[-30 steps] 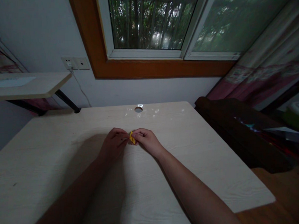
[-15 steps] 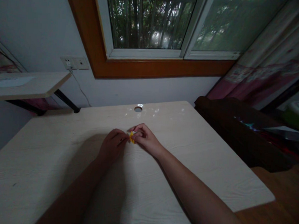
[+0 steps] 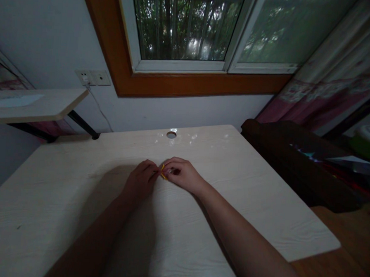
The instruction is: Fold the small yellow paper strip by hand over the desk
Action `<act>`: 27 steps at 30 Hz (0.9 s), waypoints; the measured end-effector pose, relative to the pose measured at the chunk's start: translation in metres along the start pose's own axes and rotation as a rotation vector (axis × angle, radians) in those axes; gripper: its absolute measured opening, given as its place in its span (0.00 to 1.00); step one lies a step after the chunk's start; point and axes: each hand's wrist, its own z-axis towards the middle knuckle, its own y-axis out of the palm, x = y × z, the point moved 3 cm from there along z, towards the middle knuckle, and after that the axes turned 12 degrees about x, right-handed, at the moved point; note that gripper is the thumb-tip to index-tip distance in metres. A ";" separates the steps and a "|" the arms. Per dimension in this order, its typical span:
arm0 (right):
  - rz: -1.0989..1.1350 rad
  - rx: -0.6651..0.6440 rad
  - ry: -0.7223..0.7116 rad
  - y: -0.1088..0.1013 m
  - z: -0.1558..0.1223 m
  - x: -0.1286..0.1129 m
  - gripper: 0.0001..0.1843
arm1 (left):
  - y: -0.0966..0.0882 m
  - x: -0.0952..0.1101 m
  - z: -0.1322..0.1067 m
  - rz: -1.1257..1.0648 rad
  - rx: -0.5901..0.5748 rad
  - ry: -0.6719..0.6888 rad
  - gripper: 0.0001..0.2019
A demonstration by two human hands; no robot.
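Note:
Between my two hands, just above or on the table [image 3: 198, 238], is a small yellow piece [image 3: 163, 173], thin and slightly bent in outline. It is too small and too covered by fingers for me to tell its kind. My left hand [image 3: 141, 177] pinches it from the left with closed fingertips. From the other side my right hand [image 3: 184, 175] has its thumb and fingers closed on it too. A little white shows between the right fingers, and I cannot make out what it is.
A round cable hole [image 3: 171, 135] lies near the table's back edge. At the back left a raised shelf [image 3: 50, 106] stands on black legs. A wall socket [image 3: 93, 78] holds a plug with a white cord. Dark furniture [image 3: 282, 168] adjoins the table's right side.
My right hand has turned and its fingers have closed in nearer to the left fingertips. The yellow piece now looks narrower, more edge-on. My left hand has hardly moved.

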 end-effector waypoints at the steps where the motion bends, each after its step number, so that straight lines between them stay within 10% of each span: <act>1: -0.011 -0.007 -0.007 0.000 0.000 0.001 0.08 | 0.000 0.000 0.000 0.008 -0.004 -0.001 0.06; 27: -0.083 0.173 0.110 0.016 -0.006 0.001 0.12 | 0.002 -0.004 0.000 -0.014 0.021 -0.122 0.02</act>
